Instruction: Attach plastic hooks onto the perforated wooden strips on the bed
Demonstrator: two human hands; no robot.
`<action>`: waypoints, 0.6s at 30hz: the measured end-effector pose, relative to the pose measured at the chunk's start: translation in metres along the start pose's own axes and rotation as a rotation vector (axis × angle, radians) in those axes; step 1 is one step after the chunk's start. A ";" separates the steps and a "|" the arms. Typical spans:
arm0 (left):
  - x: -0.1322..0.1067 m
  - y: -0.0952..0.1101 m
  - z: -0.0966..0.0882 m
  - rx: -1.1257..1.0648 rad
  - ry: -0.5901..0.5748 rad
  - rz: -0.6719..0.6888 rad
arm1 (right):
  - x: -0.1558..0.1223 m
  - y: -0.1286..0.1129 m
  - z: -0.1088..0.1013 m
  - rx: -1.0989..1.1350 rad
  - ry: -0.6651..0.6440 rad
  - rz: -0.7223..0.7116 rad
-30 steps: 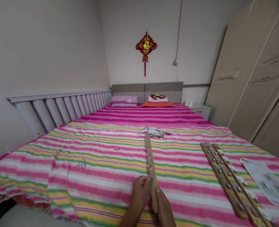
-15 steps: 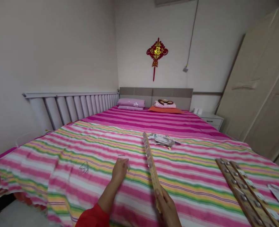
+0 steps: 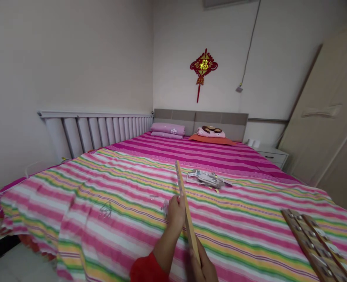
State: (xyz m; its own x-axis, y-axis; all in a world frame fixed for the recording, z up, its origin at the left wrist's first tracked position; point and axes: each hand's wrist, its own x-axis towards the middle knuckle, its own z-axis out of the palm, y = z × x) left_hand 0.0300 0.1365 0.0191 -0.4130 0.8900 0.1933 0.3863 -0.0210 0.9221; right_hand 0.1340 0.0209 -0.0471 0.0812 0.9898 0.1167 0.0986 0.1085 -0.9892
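Observation:
My right hand [image 3: 204,262] is closed around the near end of a long, narrow wooden strip [image 3: 188,219]. The strip is turned edge-on and tilts up and away over the bed, with small clear plastic pieces along its left face. Against that left face, about mid-length, my left hand [image 3: 175,213] has its fingers pinched together; what they grip is hidden. A crumpled bit of clear plastic [image 3: 164,206] shows just left of those fingers. A small clear piece [image 3: 153,197] lies on the striped sheet [image 3: 117,235] farther left.
Wooden boards with metal hooks [image 3: 311,239] lie at the right. Plastic-wrapped packets [image 3: 208,179] rest beyond the strip. A thin line figure [image 3: 105,210] is on the sheet at left. A radiator [image 3: 99,131] runs along the left wall; folded bedding [image 3: 168,129] sits by the headboard [image 3: 220,119].
My left hand has moved right, from over the sheet to the strip's side. The strip has turned from showing its plastic-fitted face to edge-on. The view has shifted slightly left.

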 end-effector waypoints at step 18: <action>0.059 -0.059 -0.051 -0.193 -0.091 -0.007 | 0.008 0.020 -0.014 0.034 0.002 0.018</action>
State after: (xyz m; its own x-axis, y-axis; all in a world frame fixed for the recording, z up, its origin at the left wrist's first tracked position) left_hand -0.0594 0.1672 -0.0066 -0.3355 0.9278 0.1632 0.2143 -0.0936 0.9723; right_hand 0.1502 0.0301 -0.0645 0.0848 0.9915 0.0992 0.0629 0.0940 -0.9936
